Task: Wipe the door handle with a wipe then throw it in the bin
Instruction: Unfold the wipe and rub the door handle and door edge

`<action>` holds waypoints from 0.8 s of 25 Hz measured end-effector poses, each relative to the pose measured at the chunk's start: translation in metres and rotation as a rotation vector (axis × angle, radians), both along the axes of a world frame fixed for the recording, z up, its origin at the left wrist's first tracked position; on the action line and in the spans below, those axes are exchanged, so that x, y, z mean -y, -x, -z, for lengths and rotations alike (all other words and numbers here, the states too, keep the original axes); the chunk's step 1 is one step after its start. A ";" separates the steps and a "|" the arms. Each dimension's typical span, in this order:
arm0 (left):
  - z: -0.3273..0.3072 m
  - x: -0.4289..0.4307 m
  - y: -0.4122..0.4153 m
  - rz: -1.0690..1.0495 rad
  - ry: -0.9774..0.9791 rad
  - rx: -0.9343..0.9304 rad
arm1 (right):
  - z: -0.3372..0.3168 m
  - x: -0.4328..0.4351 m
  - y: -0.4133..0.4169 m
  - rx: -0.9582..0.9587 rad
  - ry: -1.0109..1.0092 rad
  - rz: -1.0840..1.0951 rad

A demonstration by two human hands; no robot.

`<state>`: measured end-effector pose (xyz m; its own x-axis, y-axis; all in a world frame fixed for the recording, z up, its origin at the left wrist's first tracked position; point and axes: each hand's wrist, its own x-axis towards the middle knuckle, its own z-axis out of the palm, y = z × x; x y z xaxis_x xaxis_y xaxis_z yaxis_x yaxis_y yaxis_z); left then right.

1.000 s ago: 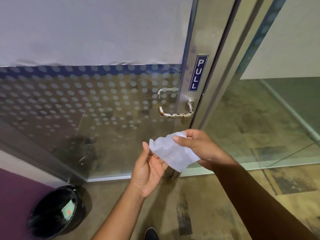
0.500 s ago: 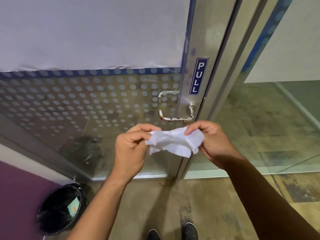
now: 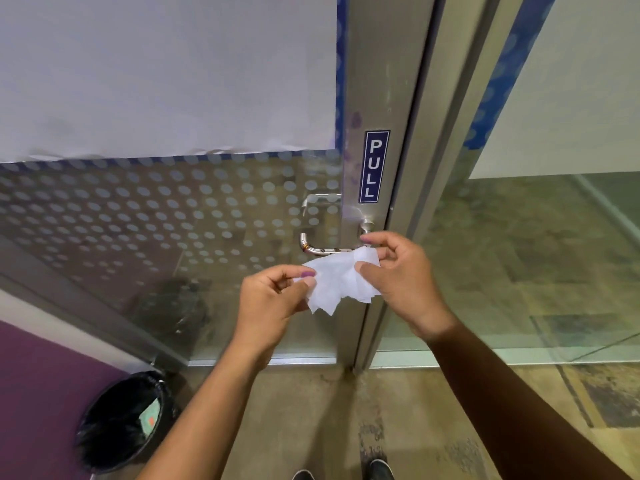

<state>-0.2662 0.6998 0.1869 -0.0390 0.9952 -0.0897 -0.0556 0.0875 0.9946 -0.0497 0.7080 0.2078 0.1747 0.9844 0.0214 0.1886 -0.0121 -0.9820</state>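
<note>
A white wipe (image 3: pixel 337 280) is stretched between both my hands, just below the door handle. My left hand (image 3: pixel 273 299) pinches its left edge and my right hand (image 3: pixel 401 282) pinches its right side. The steel lever handle (image 3: pixel 317 249) is mounted on the metal door stile; the wipe's top edge overlaps the handle's right part, and my right fingers hide its base. A black-lined bin (image 3: pixel 126 422) stands on the floor at lower left with some rubbish inside.
The glass door (image 3: pixel 166 216) has a dotted film and a blue PULL sign (image 3: pixel 374 167). A glass panel (image 3: pixel 519 265) stands to the right. A purple wall (image 3: pixel 38 393) is at lower left. My shoes (image 3: pixel 379 470) show at the bottom edge.
Both hands have risen with the wipe toward the handle. My left hand went from open beside the wipe to pinching its edge, and the wipe is now spread between both hands.
</note>
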 end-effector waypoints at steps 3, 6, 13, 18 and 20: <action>0.012 0.010 -0.017 -0.032 0.046 0.087 | 0.003 0.012 0.018 0.234 -0.136 0.098; 0.018 0.020 -0.030 -0.014 0.079 0.236 | 0.007 0.028 0.035 0.339 -0.214 -0.034; 0.030 0.023 -0.031 -0.114 0.157 0.377 | 0.021 0.041 0.026 0.302 -0.211 -0.107; 0.031 0.029 -0.041 -0.033 0.213 0.434 | 0.033 0.038 0.019 0.497 -0.208 -0.237; 0.030 0.029 -0.049 -0.016 0.224 0.432 | 0.034 0.037 0.016 0.526 -0.238 -0.186</action>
